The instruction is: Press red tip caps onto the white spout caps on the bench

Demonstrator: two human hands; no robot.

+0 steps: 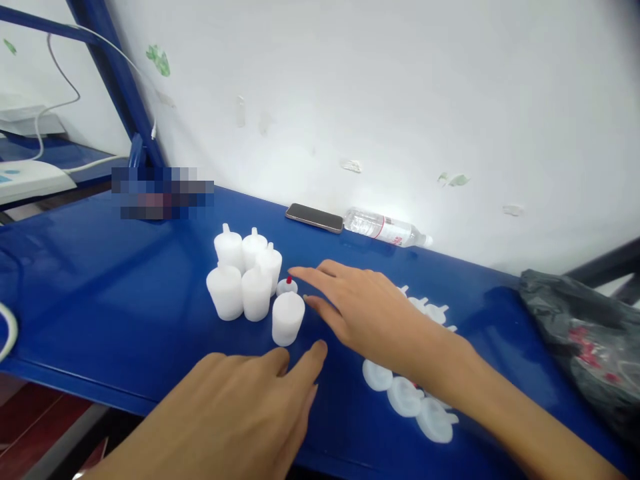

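A small, round, white piece with a red tip [287, 287] rests on the blue table, just left of my right hand [357, 297]. That hand's index finger and thumb are apart, and the index fingertip is right by the red tip. A white plastic cup-shaped piece [289, 319] stands in front of the small one. Nearer me is my left hand [260, 393], fingers loosely stretched out and with nothing seen in them. To the left, several white candle-like cups [256, 293] stand in a cluster, some with a pointed tip on top.
Several translucent white pieces [406, 396] lie partly hidden under my right forearm. A phone [315, 218] and a plastic bottle [385, 228] lie along the wall. On the right is a dark plastic bag [575, 347] with red bits. The blue table's [150, 293] front edge runs at lower left.
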